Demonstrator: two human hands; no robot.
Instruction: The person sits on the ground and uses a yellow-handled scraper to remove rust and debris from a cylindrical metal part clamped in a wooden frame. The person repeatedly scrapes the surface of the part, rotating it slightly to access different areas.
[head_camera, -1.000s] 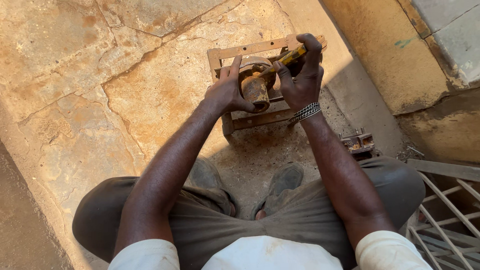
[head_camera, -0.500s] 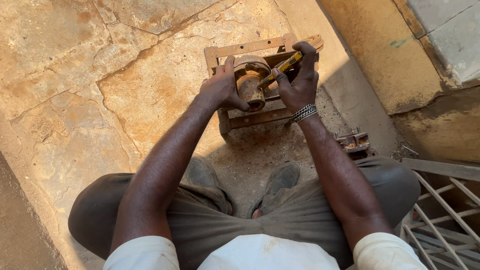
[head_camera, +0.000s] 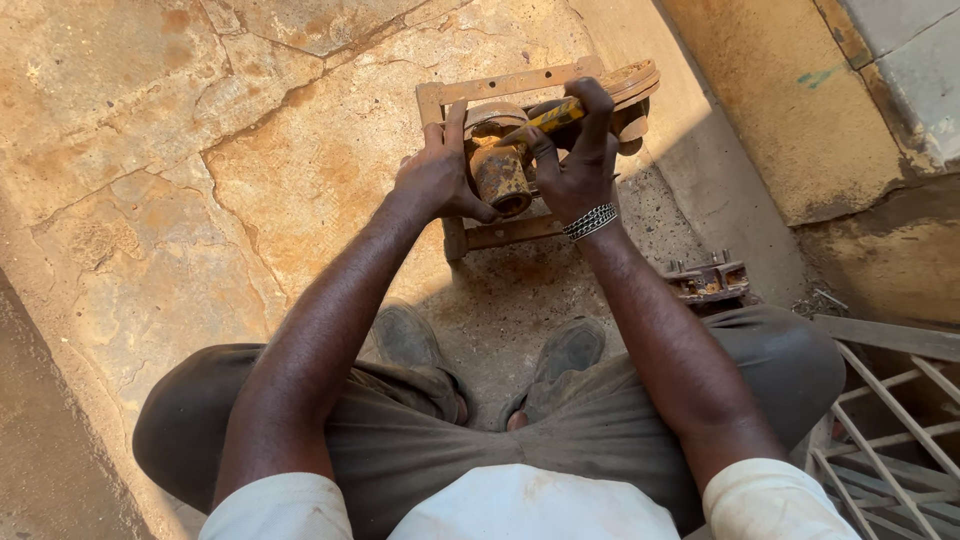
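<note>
No package, label, sign or screen shows anywhere — only bare stone, metal and cloth.

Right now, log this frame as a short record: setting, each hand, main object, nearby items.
setting: person seated on cracked stone floor, seen from above
left hand: left hand braces the rusty cylindrical part
right hand: right hand grips a yellow-handled tool, laid across the part
main object: rusty metal frame holding the part, on the floor
nearby: small rusty bolted piece by the right knee; metal grille at lower right
wrist: beaded bracelet on right
</note>
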